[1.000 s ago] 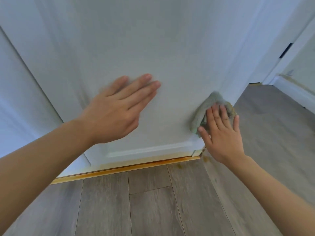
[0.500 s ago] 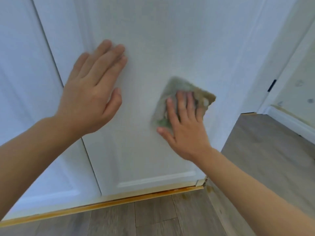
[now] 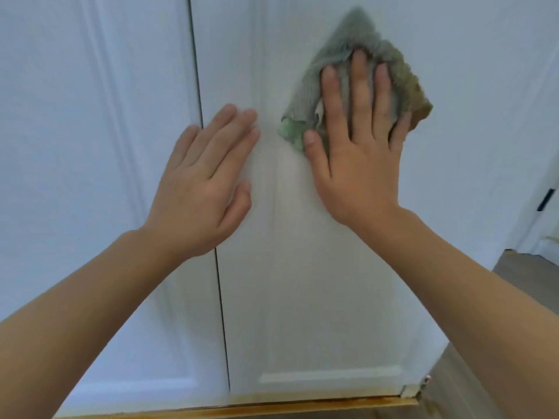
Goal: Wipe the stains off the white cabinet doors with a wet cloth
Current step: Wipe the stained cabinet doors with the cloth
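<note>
The right hand [image 3: 360, 155] is the working grip: its fingers [image 3: 358, 83] lie straight and spread, apart rather than curled, pressing the cloth [image 3: 329, 58] flat against the right cabinet door [image 3: 317, 282]. The cloth is a rumpled grey-green rag with a browner edge on its far right side; it spreads out under and beyond the fingertips, with one corner pointing up above the hand and another sticking out past the thumb on the left. The heel of the palm rests on bare door below the cloth.

Just left of this hand, not touching it or the cloth, the left hand [image 3: 202, 189] lies flat with straight, closed-up fingers. It holds nothing and straddles the dark vertical gap [image 3: 222, 313] between the two doors, its fingertips on the right door. The left cabinet door [image 3: 90, 176] fills the space beyond it.

Below both forearms, along the doors' bottom edge, runs a yellowish-brown stained strip [image 3: 302, 406]. Down to the right of the working grip, wood-look floor [image 3: 523, 267] shows beside the cabinet.
</note>
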